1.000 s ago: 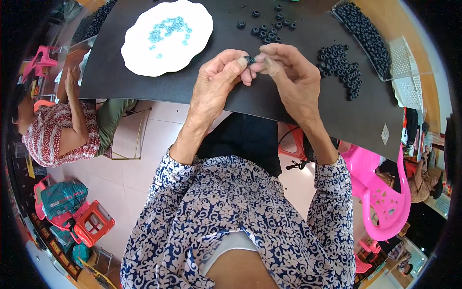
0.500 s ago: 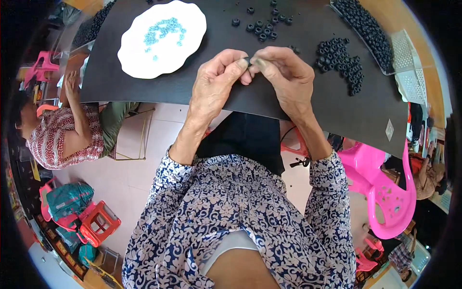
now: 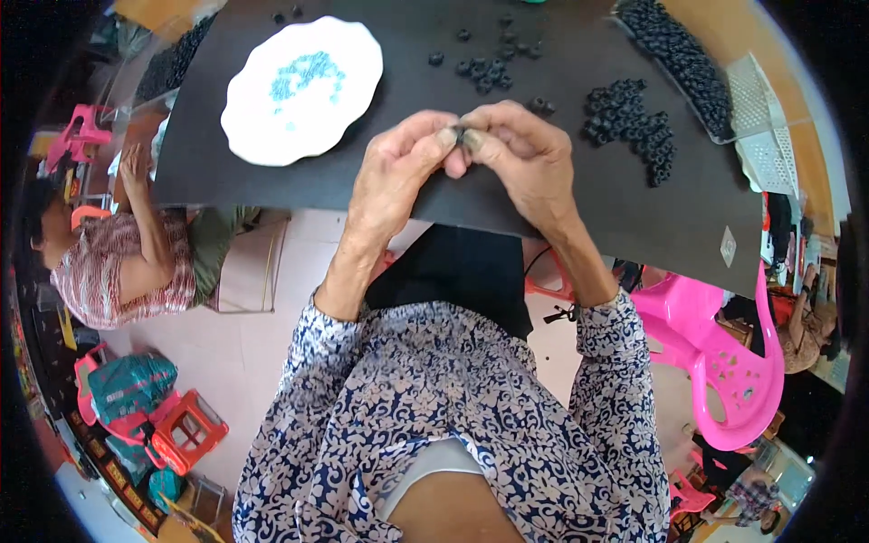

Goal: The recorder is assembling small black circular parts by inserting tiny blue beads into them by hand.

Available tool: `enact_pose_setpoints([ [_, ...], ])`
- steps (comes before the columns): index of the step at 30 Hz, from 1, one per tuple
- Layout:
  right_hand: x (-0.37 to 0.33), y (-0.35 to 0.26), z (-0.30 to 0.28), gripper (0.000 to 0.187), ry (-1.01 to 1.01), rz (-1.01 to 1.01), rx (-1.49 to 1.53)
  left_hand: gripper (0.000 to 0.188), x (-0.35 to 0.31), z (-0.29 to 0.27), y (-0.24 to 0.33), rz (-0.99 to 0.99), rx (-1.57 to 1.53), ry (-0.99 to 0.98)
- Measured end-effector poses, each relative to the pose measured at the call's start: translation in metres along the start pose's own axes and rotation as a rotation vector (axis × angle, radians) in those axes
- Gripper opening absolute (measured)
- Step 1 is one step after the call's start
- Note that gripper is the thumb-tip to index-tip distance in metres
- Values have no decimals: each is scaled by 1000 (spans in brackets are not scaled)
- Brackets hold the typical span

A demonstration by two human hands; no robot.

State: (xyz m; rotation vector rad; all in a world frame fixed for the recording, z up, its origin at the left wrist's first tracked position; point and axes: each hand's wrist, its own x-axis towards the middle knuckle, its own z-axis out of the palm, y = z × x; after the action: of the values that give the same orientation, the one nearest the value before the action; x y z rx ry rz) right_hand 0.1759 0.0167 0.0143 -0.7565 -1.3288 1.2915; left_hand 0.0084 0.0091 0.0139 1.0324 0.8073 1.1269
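Over the dark table's near edge, my left hand (image 3: 398,172) and my right hand (image 3: 527,163) meet at the fingertips. Both are closed in a pinch on one small black ring-shaped part (image 3: 459,135), mostly covered by thumbs and fingers. Left of them stands a white scalloped plate (image 3: 249,136) with many tiny pale-blue pieces (image 3: 303,77) spread on it. Beyond my hands lies a loose group of black ring-shaped parts (image 3: 484,75). A larger pile of the same parts (image 3: 629,122) is to the right of my right hand.
A clear bin full of black parts (image 3: 679,63) stands at the far right, beside a white perforated basket (image 3: 760,118). Another heap of black parts (image 3: 176,59) is at the far left. A pink chair (image 3: 706,353) is below the table's right side. Someone sits at the left (image 3: 127,258).
My fingertips have come closer together around the small black part. The whole view has shifted a little, so the table things appear slightly lower and blurred.
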Motion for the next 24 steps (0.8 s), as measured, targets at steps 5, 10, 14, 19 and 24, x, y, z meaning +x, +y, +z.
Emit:
enact_pose_setpoints([
  [5, -4, -1, 1, 10, -52, 84, 39, 24, -6, -3, 3, -81, 46, 15],
  [10, -6, 3, 2, 21, -44, -132, -182, 22, -5, -3, 2, -71, -154, -13],
  [14, -3, -6, 0, 27, -42, -255, -384, 22, -2, -2, 7, -104, -172, -59],
  [19, 0, -9, -4, 27, -86, -251, -406, 21, 2, -9, 5, -135, -145, -81],
  [24, 1, -12, -10, 22, -76, -151, -364, 17, 1, -11, -2, -84, 18, -104],
])
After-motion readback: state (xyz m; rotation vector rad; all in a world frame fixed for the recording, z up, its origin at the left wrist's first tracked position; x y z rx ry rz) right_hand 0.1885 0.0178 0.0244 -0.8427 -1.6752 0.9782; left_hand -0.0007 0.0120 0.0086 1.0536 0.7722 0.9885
